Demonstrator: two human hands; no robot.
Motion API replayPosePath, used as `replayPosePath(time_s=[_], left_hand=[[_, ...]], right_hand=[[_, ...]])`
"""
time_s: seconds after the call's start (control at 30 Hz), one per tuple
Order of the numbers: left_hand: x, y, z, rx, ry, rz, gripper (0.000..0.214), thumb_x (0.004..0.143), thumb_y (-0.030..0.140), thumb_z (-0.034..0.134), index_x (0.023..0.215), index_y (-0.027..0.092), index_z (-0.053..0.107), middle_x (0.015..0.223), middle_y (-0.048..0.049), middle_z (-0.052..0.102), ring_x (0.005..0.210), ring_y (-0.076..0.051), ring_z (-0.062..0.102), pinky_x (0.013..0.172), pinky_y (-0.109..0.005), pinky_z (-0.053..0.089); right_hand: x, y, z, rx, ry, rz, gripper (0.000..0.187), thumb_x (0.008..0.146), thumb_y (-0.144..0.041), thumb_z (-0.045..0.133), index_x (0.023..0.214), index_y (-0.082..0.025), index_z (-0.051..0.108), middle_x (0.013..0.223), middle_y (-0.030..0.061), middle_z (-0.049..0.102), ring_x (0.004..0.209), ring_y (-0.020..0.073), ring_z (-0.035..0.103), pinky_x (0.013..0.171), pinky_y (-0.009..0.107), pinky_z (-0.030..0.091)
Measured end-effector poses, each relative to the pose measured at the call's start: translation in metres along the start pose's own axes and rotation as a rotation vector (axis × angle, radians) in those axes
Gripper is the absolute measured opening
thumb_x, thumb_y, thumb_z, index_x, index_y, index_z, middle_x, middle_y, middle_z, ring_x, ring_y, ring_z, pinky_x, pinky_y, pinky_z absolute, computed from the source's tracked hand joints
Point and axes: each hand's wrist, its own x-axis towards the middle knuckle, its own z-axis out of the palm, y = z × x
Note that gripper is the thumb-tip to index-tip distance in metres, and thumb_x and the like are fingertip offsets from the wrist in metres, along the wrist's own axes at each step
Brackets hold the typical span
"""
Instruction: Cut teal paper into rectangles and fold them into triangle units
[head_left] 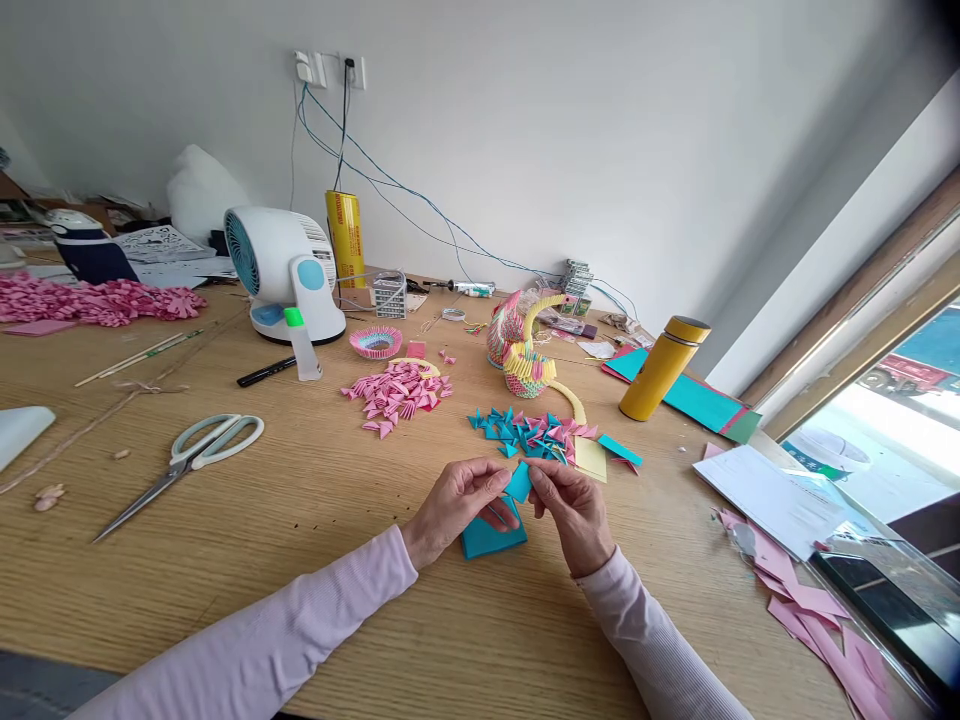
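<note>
Between my two hands is a small piece of blue paper (519, 483), pinched at its left by my left hand (465, 500) and at its right by my right hand (574, 505). Directly beneath lies a stack of blue paper (491, 541), partly covered by my left fingers. Just beyond my hands spreads a pile of folded blue paper pieces (506, 432), mixed with pink ones on its right. A pile of folded pink pieces (397, 392) sits farther left. Behind stands a yellow and multicoloured paper swan (529, 368), with another beside it.
Scissors (199, 455) lie open at the left, near a glue bottle (304, 345), a black pen (266, 371) and a white fan (289, 265). To the right stand a yellow flask (664, 370) and papers (769, 500); pink paper strips (810, 600) lie along the right edge.
</note>
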Motion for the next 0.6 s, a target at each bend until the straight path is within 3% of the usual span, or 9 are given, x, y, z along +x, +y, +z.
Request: replayPosePath(time_s=[0.2, 0.37, 0.47, 0.6], left_hand=[[0.000, -0.002, -0.001, -0.016, -0.061, 0.020, 0.029, 0.084, 0.041, 0.059, 0.082, 0.012, 0.059, 0.070, -0.0012, 0.061, 0.059, -0.014, 0.066, 0.054, -0.023, 0.054], [-0.001, -0.004, 0.001, 0.036, -0.035, 0.100, 0.035, 0.078, 0.039, 0.066, 0.100, 0.013, 0.057, 0.082, -0.0034, 0.063, 0.053, -0.011, 0.062, 0.051, -0.024, 0.054], [0.001, -0.008, 0.000, 0.091, -0.004, 0.122, 0.036, 0.077, 0.040, 0.066, 0.099, 0.013, 0.058, 0.074, -0.0017, 0.061, 0.049, -0.010, 0.058, 0.048, -0.023, 0.052], [0.004, -0.011, -0.003, 0.156, 0.099, 0.116, 0.034, 0.078, 0.043, 0.064, 0.093, 0.013, 0.058, 0.062, 0.0020, 0.057, 0.042, -0.009, 0.053, 0.042, -0.021, 0.046]], right_hand=[[-0.001, 0.001, 0.000, 0.059, -0.002, 0.031, 0.023, 0.079, -0.039, 0.068, 0.091, -0.020, 0.075, 0.058, -0.0024, 0.056, 0.049, 0.0066, 0.046, 0.043, 0.018, 0.039], [-0.001, 0.002, 0.005, 0.064, -0.019, 0.032, 0.025, 0.077, -0.039, 0.070, 0.093, -0.019, 0.068, 0.065, -0.0015, 0.061, 0.049, 0.0067, 0.047, 0.042, 0.017, 0.040], [-0.002, 0.001, 0.008, 0.076, -0.070, 0.060, 0.027, 0.077, -0.042, 0.069, 0.087, -0.018, 0.061, 0.068, -0.0007, 0.061, 0.051, 0.0078, 0.049, 0.041, 0.017, 0.040], [-0.005, -0.003, 0.008, -0.063, -0.040, 0.016, 0.030, 0.084, -0.047, 0.059, 0.088, -0.017, 0.060, 0.067, -0.0001, 0.055, 0.057, 0.0107, 0.051, 0.044, 0.019, 0.042]])
